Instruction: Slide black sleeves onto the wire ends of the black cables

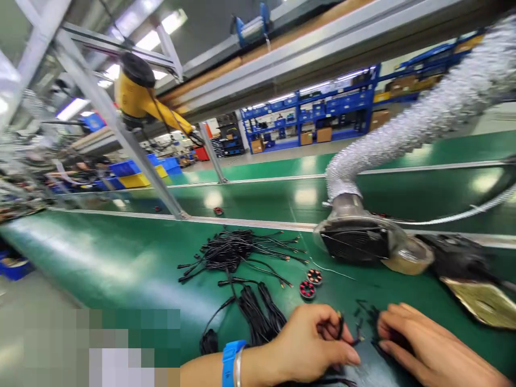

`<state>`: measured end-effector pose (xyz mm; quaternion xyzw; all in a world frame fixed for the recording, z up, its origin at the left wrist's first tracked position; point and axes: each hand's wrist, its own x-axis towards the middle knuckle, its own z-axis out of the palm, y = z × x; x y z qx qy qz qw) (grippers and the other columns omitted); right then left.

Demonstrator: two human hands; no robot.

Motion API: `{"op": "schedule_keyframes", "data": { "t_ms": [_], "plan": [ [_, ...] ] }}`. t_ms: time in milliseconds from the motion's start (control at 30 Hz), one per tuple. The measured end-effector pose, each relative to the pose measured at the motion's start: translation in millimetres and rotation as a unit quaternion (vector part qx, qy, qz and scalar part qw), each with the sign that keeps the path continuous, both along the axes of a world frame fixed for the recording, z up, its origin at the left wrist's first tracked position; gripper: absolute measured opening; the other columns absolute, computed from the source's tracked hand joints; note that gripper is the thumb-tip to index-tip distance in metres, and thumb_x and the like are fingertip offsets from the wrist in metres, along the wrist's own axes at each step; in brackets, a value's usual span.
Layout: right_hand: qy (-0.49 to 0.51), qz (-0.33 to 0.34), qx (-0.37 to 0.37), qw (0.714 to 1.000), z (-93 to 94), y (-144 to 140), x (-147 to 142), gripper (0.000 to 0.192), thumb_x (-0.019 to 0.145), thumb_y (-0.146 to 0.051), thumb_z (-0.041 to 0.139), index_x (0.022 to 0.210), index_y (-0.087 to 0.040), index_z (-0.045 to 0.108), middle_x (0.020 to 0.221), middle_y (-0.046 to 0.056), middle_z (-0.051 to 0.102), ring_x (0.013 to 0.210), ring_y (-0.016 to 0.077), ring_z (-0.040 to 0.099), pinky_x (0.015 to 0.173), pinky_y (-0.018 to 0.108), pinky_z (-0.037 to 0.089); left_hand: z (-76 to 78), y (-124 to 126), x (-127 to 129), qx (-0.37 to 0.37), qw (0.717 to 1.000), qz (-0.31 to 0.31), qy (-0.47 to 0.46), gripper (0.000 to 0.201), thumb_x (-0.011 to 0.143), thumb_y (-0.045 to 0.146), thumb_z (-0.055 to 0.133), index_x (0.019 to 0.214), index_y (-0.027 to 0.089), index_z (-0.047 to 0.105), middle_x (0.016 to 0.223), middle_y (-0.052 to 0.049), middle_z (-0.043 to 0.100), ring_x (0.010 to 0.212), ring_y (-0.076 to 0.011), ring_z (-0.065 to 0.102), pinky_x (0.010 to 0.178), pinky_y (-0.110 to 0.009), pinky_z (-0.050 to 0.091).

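Observation:
My left hand (312,338), with a blue wristband, rests on the green bench (121,258) and pinches a thin black wire (342,326) between thumb and fingers. My right hand (419,346) lies flat just to its right, fingers pressed over the black wire ends (365,317). A bundle of black cables (258,317) runs under my left wrist. Farther back lies a loose tangle of black leads (234,250). Two small round red-and-black wound parts (310,284) sit just beyond my left hand.
A silver flexible duct (423,118) ends in a black-grilled hood (355,239) on the bench at right. A brass-coloured sheet (479,301) lies at far right. A yellow tool (139,94) hangs from the metal frame (116,129). Blue shelving (314,113) stands behind.

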<state>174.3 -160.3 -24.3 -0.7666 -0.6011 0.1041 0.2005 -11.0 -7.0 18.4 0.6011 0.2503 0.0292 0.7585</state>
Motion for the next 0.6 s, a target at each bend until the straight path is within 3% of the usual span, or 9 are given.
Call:
{"op": "schedule_keyframes", "data": {
  "t_ms": [133,267,367,433,600],
  "plan": [
    [0.013,0.021,-0.057,0.998,31.6,3.0,-10.2,0.017,0.092,-0.016,0.045,0.076,-0.02,0.052,0.081,0.004,0.058,0.08,0.0218,0.055,0.076,0.037,0.043,0.5,1.9,2.3,-0.001,1.0,0.01,-0.005,0.051,0.05,0.046,0.089,0.073,0.013,0.058,0.06,0.004,0.054,0.05,-0.0077,0.049,0.047,-0.02,0.043],
    [0.082,-0.009,-0.004,0.997,53.3,5.5,-17.5,0.014,0.091,-0.014,0.044,0.08,-0.02,0.049,0.079,0.001,0.056,0.074,0.0177,0.052,0.07,0.031,0.042,4.6,3.2,3.7,-0.019,1.0,0.003,-0.006,0.045,0.059,0.041,0.086,0.078,0.012,0.059,0.061,0.002,0.055,0.053,-0.0079,0.05,0.049,-0.019,0.046],
    [0.193,-0.014,0.039,0.98,64.4,5.5,-23.5,0.012,0.093,-0.016,0.044,0.088,-0.021,0.054,0.078,0.0,0.057,0.068,0.0149,0.052,0.063,0.026,0.041,7.4,2.6,3.4,-0.02,1.0,-0.005,-0.007,0.044,0.06,0.042,0.086,0.078,0.011,0.059,0.061,0.002,0.055,0.054,-0.0081,0.051,0.049,-0.019,0.046],
    [0.244,-0.001,0.064,0.968,69.8,5.4,-28.7,0.015,0.094,-0.018,0.045,0.09,-0.021,0.06,0.083,0.001,0.06,0.073,0.0151,0.056,0.067,0.026,0.042,8.3,2.5,3.1,-0.017,1.0,-0.01,-0.01,0.043,0.061,0.041,0.085,0.077,0.011,0.059,0.061,0.001,0.055,0.056,-0.0086,0.051,0.049,-0.019,0.045],
    [0.281,0.01,0.106,0.954,73.7,3.4,-36.4,0.019,0.092,-0.017,0.047,0.09,-0.021,0.066,0.087,0.002,0.062,0.08,0.0159,0.059,0.074,0.028,0.043,8.0,3.4,2.6,-0.015,0.999,-0.025,-0.019,0.04,0.065,0.04,0.083,0.078,0.012,0.058,0.061,0.001,0.054,0.058,-0.009,0.05,0.051,-0.019,0.045]
  ]
}}
